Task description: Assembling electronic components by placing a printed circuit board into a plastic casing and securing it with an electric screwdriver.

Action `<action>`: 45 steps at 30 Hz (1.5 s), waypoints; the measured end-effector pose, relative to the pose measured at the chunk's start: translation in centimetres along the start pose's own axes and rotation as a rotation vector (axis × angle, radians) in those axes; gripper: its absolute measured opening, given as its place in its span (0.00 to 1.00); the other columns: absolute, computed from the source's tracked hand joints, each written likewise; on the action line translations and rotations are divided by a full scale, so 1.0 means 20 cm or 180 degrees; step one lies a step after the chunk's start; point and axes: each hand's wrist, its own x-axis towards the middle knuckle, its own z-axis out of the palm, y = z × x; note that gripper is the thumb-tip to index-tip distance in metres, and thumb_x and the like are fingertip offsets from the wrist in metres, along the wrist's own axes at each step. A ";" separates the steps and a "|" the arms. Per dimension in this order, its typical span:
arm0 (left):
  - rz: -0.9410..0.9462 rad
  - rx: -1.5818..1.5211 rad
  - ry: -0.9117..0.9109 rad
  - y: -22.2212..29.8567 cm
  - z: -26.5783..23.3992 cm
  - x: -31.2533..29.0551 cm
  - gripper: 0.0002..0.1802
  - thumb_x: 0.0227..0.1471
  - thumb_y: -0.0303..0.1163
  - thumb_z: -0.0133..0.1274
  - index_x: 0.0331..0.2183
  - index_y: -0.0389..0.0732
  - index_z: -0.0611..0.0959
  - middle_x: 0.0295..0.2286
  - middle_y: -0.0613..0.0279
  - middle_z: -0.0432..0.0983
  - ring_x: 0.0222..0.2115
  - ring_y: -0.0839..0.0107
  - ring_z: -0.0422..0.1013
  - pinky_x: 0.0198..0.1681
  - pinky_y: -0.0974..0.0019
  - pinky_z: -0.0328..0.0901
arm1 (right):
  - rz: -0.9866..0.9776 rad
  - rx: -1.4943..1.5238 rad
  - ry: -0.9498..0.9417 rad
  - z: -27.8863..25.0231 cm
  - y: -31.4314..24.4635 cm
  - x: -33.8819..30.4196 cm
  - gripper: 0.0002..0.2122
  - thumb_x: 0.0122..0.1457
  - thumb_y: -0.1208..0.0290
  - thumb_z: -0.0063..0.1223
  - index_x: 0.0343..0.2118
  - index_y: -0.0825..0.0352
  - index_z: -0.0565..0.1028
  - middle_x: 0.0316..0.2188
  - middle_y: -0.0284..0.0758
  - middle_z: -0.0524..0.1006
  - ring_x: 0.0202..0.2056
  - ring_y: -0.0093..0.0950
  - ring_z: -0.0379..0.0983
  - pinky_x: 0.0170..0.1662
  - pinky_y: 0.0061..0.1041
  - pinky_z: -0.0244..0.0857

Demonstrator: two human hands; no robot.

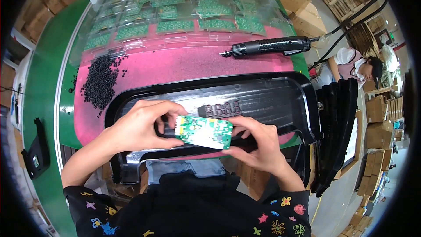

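Between both hands I hold a small green circuit board, tilted and shining with glare. My left hand pinches its left end, thumb below and fingers above. Its right end sits between the thumb and fingers of my right hand. Under the board lies a long black plastic housing with raised rims, its inner side up. Digit-shaped cutouts show in the housing just beyond the board. My fingers hide part of the board's edges.
A black electric screwdriver lies on the pink mat, its cable running right. A pile of small black screws is at left. Clear trays of circuit boards stand behind. More black housings stack at right. A person sits beyond.
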 end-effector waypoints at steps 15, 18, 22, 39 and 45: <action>-0.0142 0.1240 0.0053 0.13 -0.07 0.06 0.29 0.36 0.35 0.70 0.41 0.37 0.77 0.29 0.57 0.76 0.30 0.62 0.77 0.31 0.63 0.72 | -0.0076 -0.0254 -0.0736 -0.15 0.02 0.29 0.25 0.44 0.72 0.68 0.47 0.69 0.73 0.50 0.41 0.73 0.51 0.41 0.69 0.55 0.35 0.63; -0.0126 0.1424 0.0081 0.09 -0.05 0.12 0.28 0.37 0.38 0.69 0.40 0.38 0.76 0.29 0.58 0.77 0.30 0.59 0.77 0.31 0.61 0.71 | 0.0133 -0.0280 -0.0809 -0.14 0.09 0.28 0.25 0.45 0.73 0.67 0.48 0.68 0.73 0.52 0.41 0.71 0.54 0.42 0.65 0.58 0.36 0.59; -0.0165 0.1277 0.0037 0.03 -0.02 0.11 0.29 0.37 0.38 0.69 0.41 0.39 0.76 0.27 0.60 0.74 0.29 0.61 0.75 0.29 0.60 0.69 | 0.0205 -0.0427 -0.0877 -0.11 0.09 0.27 0.25 0.45 0.74 0.67 0.49 0.67 0.72 0.53 0.41 0.69 0.55 0.43 0.62 0.60 0.38 0.56; -0.0164 0.1131 0.0126 0.00 -0.01 0.12 0.30 0.37 0.35 0.70 0.41 0.37 0.74 0.24 0.60 0.70 0.25 0.62 0.71 0.27 0.61 0.66 | 0.0313 -0.0617 -0.0839 -0.09 0.10 0.28 0.28 0.42 0.75 0.67 0.50 0.66 0.73 0.53 0.40 0.68 0.55 0.43 0.61 0.60 0.40 0.56; -0.0163 0.1150 0.0159 -0.01 -0.01 0.11 0.30 0.37 0.36 0.70 0.41 0.37 0.74 0.25 0.59 0.70 0.25 0.62 0.71 0.28 0.61 0.67 | 0.0274 -0.0641 -0.0850 -0.08 0.10 0.29 0.27 0.44 0.74 0.66 0.51 0.66 0.72 0.52 0.40 0.68 0.55 0.43 0.61 0.59 0.39 0.55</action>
